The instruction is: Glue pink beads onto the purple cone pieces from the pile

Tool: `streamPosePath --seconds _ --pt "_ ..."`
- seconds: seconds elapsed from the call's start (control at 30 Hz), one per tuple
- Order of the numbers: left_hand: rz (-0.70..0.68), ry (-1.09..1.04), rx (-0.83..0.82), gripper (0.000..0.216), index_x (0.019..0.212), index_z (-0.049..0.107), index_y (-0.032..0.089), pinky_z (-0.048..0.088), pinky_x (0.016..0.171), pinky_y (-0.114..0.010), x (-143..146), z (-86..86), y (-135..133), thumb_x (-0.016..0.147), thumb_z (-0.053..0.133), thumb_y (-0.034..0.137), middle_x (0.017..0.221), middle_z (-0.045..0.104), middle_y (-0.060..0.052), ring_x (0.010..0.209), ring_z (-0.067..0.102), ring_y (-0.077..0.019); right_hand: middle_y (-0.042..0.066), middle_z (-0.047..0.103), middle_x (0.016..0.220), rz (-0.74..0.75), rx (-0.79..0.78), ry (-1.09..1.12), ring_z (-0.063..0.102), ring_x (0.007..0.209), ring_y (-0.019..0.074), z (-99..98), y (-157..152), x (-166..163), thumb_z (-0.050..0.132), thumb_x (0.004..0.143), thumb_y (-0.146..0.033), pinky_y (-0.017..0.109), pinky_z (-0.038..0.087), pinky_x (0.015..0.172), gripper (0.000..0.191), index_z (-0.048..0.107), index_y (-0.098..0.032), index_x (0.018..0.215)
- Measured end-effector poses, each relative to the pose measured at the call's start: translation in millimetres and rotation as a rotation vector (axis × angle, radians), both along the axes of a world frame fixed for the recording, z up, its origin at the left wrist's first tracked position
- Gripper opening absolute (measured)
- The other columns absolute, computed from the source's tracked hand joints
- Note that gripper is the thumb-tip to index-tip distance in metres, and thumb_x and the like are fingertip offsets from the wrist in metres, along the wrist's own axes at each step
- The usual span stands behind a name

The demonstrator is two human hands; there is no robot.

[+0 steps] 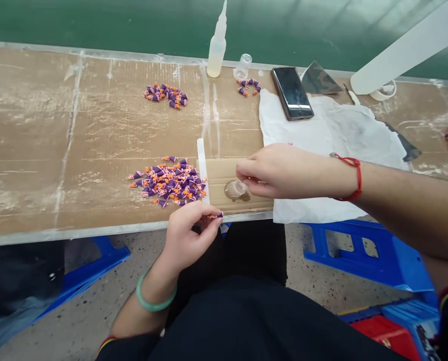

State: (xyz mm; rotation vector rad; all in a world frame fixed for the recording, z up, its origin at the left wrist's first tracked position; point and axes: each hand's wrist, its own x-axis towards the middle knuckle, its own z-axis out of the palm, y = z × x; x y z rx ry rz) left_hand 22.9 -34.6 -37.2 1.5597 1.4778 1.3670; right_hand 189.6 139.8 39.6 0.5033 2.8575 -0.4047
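Note:
My left hand (189, 233) is closed at the table's front edge, pinching a small purple-and-orange clay figure (216, 215) between thumb and forefinger. My right hand (274, 171) is also closed, its fingertips pressed together beside a small clear cup (237, 188); what they hold, if anything, is hidden. The cup rests on a piece of cardboard (224, 169), with a wet-looking patch around its base. A flat white strip (201, 155) lies along the cardboard's left edge. Left of that strip spreads a pile of similar purple-and-orange figures (171, 183).
Along the back stand a dropper bottle (216, 52) and a small clear jar (244, 65). A phone (292, 94) lies partly over white paper (336, 123). Smaller groups of figures (165, 94) sit farther back. Tape (384, 91) is at right; blue stools (366, 255) stand below the table.

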Motion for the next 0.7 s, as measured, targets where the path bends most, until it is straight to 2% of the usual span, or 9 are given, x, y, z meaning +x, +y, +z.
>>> streamPosePath --seconds 0.13,0.4,0.6,0.7 --pt "-0.004 0.0 0.019 0.008 0.081 0.068 0.017 0.05 0.052 -0.018 0 -0.9 -1 0.086 0.065 0.012 0.066 0.07 -0.001 0.053 0.061 -0.0099 -0.002 0.041 0.053 0.015 0.046 -0.037 0.024 0.046 0.0102 1.3 -2 -4 0.059 0.084 -0.024 0.029 0.017 0.051 0.025 0.043 -0.021 0.066" --pt "-0.013 -0.035 0.024 0.008 0.081 0.068 0.017 0.049 0.05 -0.017 0 -2.4 0 0.086 0.065 0.012 0.067 0.068 0.0 0.053 0.061 -0.0093 -0.001 0.049 0.057 0.083 0.188 -0.273 0.031 0.047 0.012 14.1 -11 -16 0.049 0.09 -0.023 0.027 0.02 0.049 0.018 0.052 -0.019 0.073" --pt "0.0 -0.048 0.018 0.008 0.08 0.068 0.018 0.049 0.048 -0.018 0 -2.6 -1 0.085 0.066 0.012 0.066 0.069 0.0 0.052 0.06 -0.0097 0.0 0.049 0.057 0.076 0.188 -0.279 0.032 0.047 0.0129 13.9 -9 -16 0.048 0.09 -0.023 0.028 0.019 0.05 0.018 0.052 -0.02 0.073" --pt "0.022 -0.137 0.027 0.008 0.08 0.07 0.018 0.052 0.049 -0.018 1 -3.6 -1 0.083 0.069 0.011 0.067 0.071 -0.001 0.052 0.063 -0.01 -0.001 0.048 0.056 0.028 0.103 -0.183 0.034 0.048 0.0125 16.9 -8 -12 0.05 0.088 -0.024 0.028 0.021 0.052 0.017 0.05 -0.02 0.071"
